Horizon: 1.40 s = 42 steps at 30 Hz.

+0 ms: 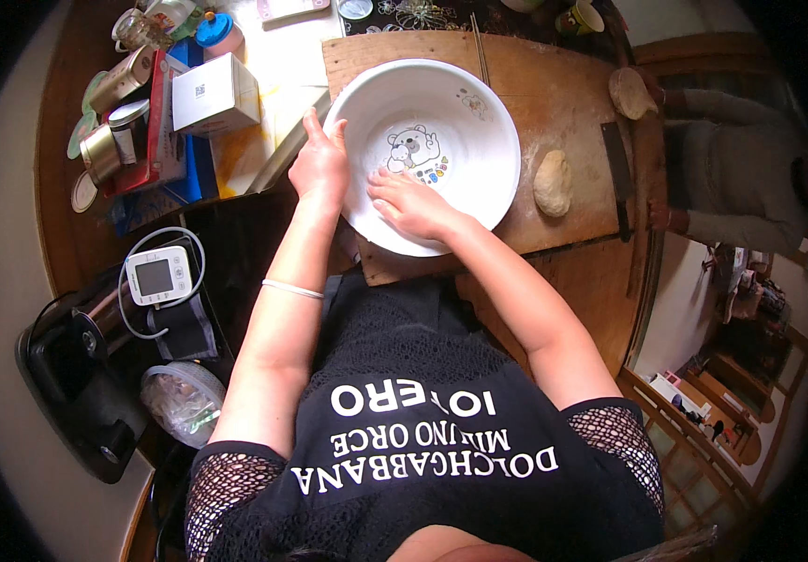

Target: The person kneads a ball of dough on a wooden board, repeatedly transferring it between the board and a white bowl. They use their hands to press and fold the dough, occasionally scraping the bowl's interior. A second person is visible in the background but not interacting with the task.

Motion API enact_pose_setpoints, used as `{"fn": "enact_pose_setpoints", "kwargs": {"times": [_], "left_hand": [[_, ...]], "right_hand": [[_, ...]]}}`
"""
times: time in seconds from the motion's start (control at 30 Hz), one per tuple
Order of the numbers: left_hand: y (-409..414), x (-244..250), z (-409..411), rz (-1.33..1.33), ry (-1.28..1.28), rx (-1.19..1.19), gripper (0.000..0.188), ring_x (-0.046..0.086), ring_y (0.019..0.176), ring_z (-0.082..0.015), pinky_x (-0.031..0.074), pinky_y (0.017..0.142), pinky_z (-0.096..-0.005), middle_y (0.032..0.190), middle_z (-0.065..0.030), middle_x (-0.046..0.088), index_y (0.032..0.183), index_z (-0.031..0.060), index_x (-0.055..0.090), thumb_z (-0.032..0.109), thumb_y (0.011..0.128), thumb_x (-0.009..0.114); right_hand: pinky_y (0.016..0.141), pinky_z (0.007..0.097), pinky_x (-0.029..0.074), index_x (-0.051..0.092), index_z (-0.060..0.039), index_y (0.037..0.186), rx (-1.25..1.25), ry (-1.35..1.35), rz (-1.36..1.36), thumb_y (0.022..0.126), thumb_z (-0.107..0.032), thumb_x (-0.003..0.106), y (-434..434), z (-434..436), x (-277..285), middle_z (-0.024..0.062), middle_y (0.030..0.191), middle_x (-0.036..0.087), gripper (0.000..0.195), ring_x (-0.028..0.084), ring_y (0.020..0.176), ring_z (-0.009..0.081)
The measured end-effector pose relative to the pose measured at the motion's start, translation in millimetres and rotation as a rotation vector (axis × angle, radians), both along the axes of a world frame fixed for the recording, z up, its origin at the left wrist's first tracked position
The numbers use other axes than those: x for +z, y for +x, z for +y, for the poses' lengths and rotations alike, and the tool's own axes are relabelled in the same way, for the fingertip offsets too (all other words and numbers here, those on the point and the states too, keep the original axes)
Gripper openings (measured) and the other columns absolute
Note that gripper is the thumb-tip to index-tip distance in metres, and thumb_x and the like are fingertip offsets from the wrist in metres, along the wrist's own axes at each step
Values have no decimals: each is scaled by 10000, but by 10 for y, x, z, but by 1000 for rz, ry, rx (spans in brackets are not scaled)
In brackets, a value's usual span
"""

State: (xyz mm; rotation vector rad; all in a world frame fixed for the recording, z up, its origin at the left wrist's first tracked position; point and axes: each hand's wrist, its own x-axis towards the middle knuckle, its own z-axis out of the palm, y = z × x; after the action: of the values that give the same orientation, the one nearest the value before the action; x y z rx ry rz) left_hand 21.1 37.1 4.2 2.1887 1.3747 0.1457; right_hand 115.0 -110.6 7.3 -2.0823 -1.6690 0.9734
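Note:
A large white basin [482, 147] with a printed cartoon bear stands tilted or level, I cannot tell which, on a floured wooden board [551, 91]. My left hand [321, 160] grips the basin's left rim, thumb at the edge and fingers mostly hidden outside. Inside the basin, my right hand [411, 204] lies against the lower inner wall with its fingers held flat near the printed picture. No object shows in that hand. To the right of the basin, a lump of dough [553, 183] rests on the board.
Another person [734, 168] stands at the right, near a second dough piece [631, 93]. A dark flat blade-like tool [615, 168] lies on the board; thin sticks [479, 49] lie behind the basin. A white box [207, 95] and tins crowd the left. A blood pressure monitor [159, 275] sits below them.

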Motion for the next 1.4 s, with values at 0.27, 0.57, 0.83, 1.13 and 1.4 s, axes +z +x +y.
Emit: {"fn": "enact_pose_setpoints", "kwargs": {"times": [0.27, 0.57, 0.83, 1.13, 1.4], "left_hand": [[22, -49, -18, 15, 3, 13, 597, 670, 768, -392, 508, 649, -505, 832, -202, 687, 1399, 105, 277, 518, 976, 360], [40, 25, -31, 18, -8, 17, 588, 665, 760, -394, 504, 638, -503, 831, -199, 686, 1399, 102, 281, 505, 978, 360], [21, 0, -53, -1, -5, 21, 570, 664, 759, -394, 502, 629, -507, 840, -194, 688, 1381, 98, 290, 492, 977, 368], [64, 29, -59, 15, -24, 25, 578, 668, 765, -386, 504, 652, -511, 844, -181, 694, 1388, 89, 287, 489, 978, 366], [23, 32, -43, 27, -41, 37, 575, 668, 761, -390, 503, 647, -513, 843, -187, 692, 1390, 90, 287, 482, 978, 367]], "right_hand": [[1150, 451, 205, 397, 64, 1363, -474, 109, -390, 949, -394, 455, 132, 224, -491, 239, 1486, 306, 620, 267, 1398, 346], [1155, 465, 200, 452, 34, 1336, -367, -94, 125, 964, -345, 434, 534, 39, -57, 216, 1475, 339, 531, 283, 1399, 291], [1147, 515, 187, 402, 45, 1361, -266, 178, -283, 961, -305, 436, -135, 295, -438, 218, 1464, 349, 532, 281, 1393, 336], [1156, 436, 210, 460, 56, 1320, -464, 109, -186, 954, -344, 461, 352, 300, -270, 235, 1414, 416, 542, 302, 1388, 325], [1131, 405, 263, 455, 36, 1332, -72, -108, 130, 953, -334, 481, 239, 83, 71, 227, 1445, 381, 530, 335, 1367, 336]]}}
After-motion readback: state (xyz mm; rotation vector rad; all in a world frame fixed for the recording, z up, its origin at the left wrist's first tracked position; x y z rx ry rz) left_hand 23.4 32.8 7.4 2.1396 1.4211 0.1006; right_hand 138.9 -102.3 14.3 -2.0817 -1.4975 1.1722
